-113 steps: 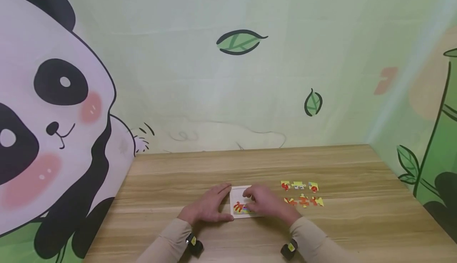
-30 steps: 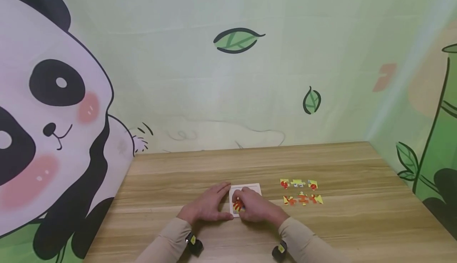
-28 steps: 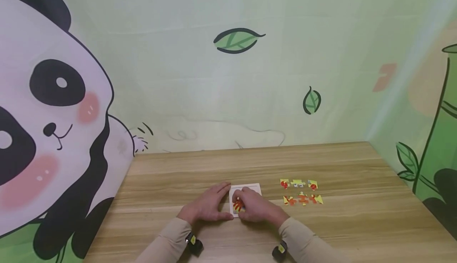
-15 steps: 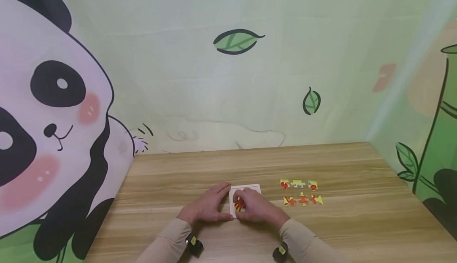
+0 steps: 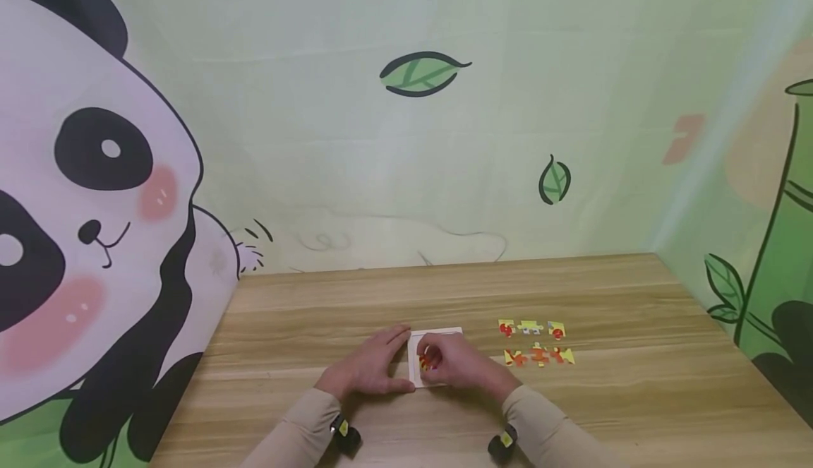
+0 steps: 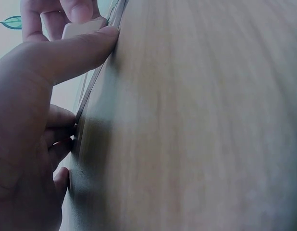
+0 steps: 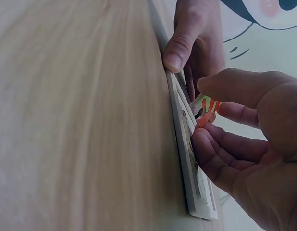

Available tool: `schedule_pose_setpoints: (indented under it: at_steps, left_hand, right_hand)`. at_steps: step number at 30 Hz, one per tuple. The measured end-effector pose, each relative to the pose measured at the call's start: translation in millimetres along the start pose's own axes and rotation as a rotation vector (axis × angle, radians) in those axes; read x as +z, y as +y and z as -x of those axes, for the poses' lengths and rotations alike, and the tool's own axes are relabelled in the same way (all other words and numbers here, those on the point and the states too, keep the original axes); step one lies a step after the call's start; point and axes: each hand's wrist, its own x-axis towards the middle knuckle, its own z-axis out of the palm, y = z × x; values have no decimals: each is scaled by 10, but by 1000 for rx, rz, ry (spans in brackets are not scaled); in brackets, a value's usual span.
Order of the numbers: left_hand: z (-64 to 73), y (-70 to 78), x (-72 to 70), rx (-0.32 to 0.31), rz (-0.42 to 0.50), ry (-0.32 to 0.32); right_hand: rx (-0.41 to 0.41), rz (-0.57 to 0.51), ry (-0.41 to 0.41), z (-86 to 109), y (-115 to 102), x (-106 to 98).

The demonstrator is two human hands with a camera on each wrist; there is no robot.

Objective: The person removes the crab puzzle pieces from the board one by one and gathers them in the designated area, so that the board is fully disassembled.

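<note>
Frame (image 5: 444,330) on table (image 5: 317,298), pieces (image 5: 540,356) right of it

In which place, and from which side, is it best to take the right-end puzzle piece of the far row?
Probably pinch this puzzle piece by its far and near edges, coming from above and the right: it lies flat, and the middle piece sits close on its left.

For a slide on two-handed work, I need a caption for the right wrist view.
The right hand holds a colourful puzzle piece at a white frame, whose edge the left hand touches.
</note>
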Motion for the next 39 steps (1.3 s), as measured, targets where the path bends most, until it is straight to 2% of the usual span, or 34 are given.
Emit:
schedule_pose_setpoints:
  at_steps: [13,19,26,33,39]
  left_hand:
    - [7,8,-8,-5,3,-6]
    - [10,10,-7,-8,3,-4]
    - [0,3,-4,-7,-2,-4]
    - [1,0,0,2,-18,-4]
    - [3,1,6,-5,-11,-7]
  right_hand:
    - [18,-46,-16,17,-31,-96]
    - [25,-16,-12,34,-25,-126]
    - [-12,19,11,76,-13,-190]
    - [-2,3,20,154,21,-270]
    - [25,53,48,243,34,-349]
